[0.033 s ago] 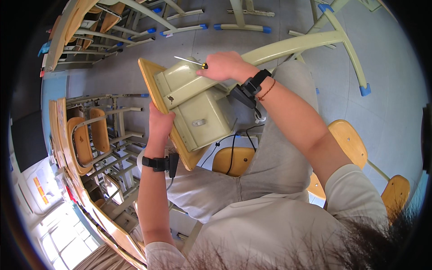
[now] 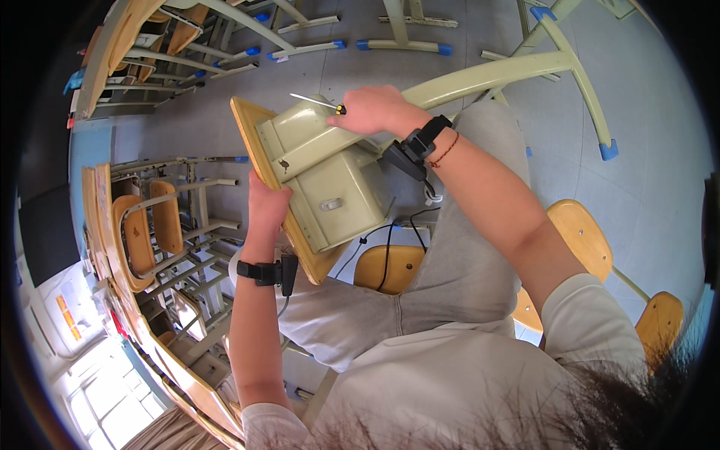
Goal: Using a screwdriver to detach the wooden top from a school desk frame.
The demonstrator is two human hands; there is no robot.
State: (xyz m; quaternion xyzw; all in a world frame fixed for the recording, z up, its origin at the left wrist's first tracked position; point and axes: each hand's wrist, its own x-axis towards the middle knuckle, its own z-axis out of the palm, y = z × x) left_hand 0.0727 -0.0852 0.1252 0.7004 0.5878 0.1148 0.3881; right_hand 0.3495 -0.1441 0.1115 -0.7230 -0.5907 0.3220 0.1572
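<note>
A school desk with a wooden top (image 2: 253,139) and a pale green metal box (image 2: 352,184) beneath it is tipped on its side in front of my legs. My left hand (image 2: 268,204) grips the edge of the top. In my right hand (image 2: 375,110) is a screwdriver (image 2: 316,100) with a yellow and black handle, its thin shaft pointing left. That hand rests against the desk's metal leg (image 2: 487,81), which stretches away to the right. A small metal latch (image 2: 331,203) sits on the box. My right fingertips are partly hidden.
Desks and chairs with wooden seats (image 2: 165,217) crowd the left side. More metal desk feet (image 2: 405,46) with blue caps stand at the far side. Close by my right are wooden chair parts (image 2: 581,236). Black cables (image 2: 388,255) hang near my lap, above another wooden seat (image 2: 367,266).
</note>
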